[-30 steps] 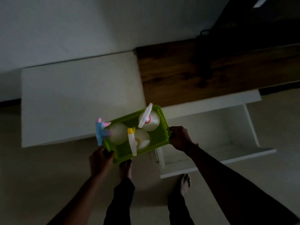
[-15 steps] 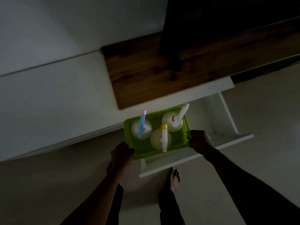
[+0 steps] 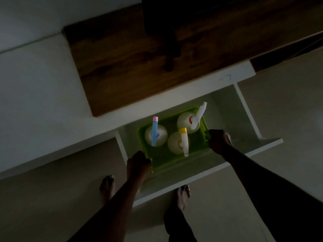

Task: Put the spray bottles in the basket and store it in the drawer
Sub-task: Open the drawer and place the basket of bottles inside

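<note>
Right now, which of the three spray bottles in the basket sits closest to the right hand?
The bottle with the white and red sprayer, at the green basket's far right corner, just beside the right hand. The yellow-capped and blue-headed bottles stand further left.

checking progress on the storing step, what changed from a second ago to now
The green basket has gone from in front of the white cabinet top, left of the open drawer, to over and into the drawer. Whether it rests on the drawer floor cannot be told. The blue-and-pink sprayer now points away instead of left.

Unchanged: left hand and right hand still grip the basket's ends, three spray bottles inside, drawer open.
</note>
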